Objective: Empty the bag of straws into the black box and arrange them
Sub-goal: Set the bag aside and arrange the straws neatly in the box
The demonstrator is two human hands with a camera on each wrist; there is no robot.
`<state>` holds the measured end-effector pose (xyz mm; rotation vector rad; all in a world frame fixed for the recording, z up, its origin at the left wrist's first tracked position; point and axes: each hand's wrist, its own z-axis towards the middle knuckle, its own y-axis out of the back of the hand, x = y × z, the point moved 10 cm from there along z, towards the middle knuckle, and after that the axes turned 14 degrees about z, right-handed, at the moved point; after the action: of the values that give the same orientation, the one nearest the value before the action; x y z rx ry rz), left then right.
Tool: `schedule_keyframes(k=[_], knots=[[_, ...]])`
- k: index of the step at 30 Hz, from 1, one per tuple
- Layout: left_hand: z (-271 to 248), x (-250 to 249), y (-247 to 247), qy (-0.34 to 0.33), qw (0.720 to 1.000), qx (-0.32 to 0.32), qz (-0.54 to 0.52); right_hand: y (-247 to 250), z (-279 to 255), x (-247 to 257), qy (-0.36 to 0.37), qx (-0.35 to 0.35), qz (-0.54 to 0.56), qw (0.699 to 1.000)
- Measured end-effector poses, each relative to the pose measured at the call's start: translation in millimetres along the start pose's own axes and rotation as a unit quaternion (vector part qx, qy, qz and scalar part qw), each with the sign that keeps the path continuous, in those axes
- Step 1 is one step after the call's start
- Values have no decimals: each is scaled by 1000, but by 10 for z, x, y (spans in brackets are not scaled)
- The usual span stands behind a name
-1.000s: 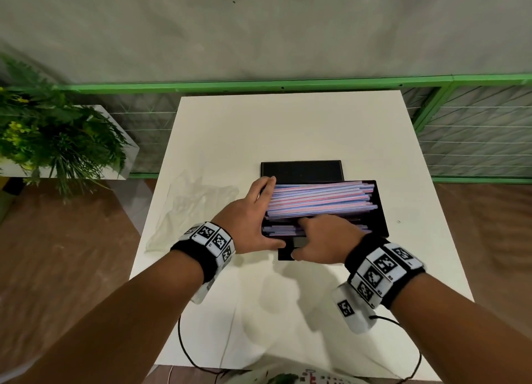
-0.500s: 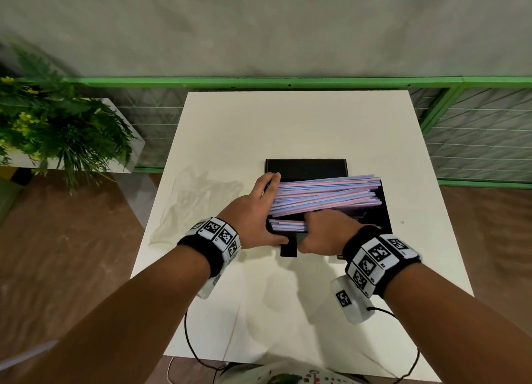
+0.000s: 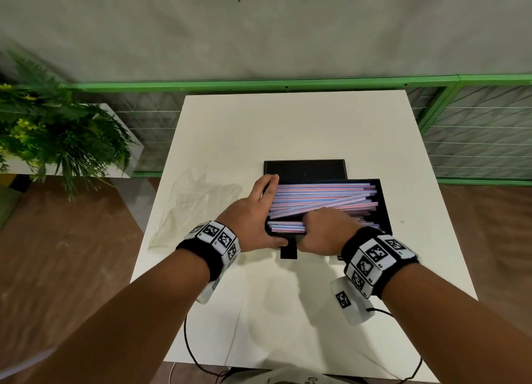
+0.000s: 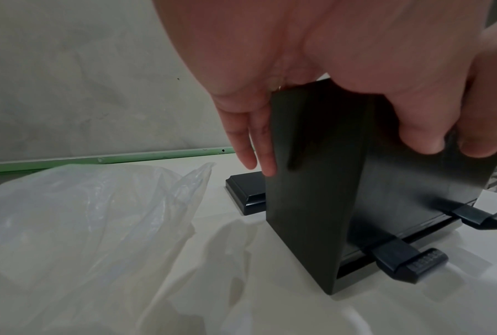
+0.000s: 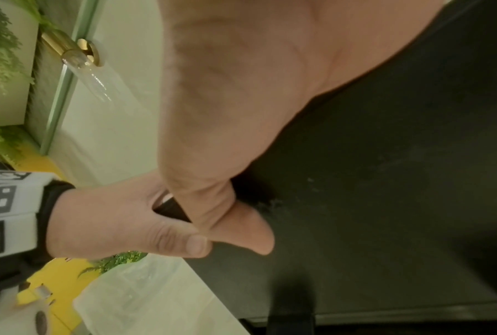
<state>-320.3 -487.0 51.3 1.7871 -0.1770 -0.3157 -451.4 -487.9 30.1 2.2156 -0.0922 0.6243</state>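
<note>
- my left hand point(image 3: 253, 215) is on the left end of the black box point(image 3: 384, 208), fingers straight and flat along the outside of its smooth end wall, thumb lying along the near edge.
- from the left wrist view those fingers point(image 4: 259, 145) point down the matte dark wall; they press on it rather than wrap it.
- my right hand point(image 3: 325, 231) sits over the near wall of the box, thumb on the outside close by my left thumb; the fingers dip in among the straws, and i cannot tell how far they curl or whether they pinch any.
- the straws point(image 3: 322, 199) are inside the box: thin, straight tubes in pink, lilac and pale blue, packed lengthwise left to right, a few lying slightly slanted across the rest.
- the box is a rectangle with straight rigid walls, sitting on the white table point(image 3: 288, 124); two ribbed black latch tabs point(image 4: 408, 260) stick out flat from its lower near edge.
- the lid point(image 3: 305, 168), a flat glossy black slab with a bevelled rim, lies just behind the box.
- the bag point(image 3: 195, 205), thin clear crinkled plastic, lies limp and flat on the table to my left, near the box.
- leafy green plant point(image 3: 51, 136) off to the left, green metal rail point(image 3: 259, 84) along the grey wall behind.
</note>
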Motion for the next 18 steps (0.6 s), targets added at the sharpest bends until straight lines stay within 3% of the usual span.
schedule_keyframes(k=[6, 18], knots=[[1, -4, 3, 1, 1000, 7, 12, 7, 13, -1, 3, 42, 6, 999], [-7, 0, 3, 2, 1000, 13, -1, 342, -195, 93, 115, -44, 31, 992]])
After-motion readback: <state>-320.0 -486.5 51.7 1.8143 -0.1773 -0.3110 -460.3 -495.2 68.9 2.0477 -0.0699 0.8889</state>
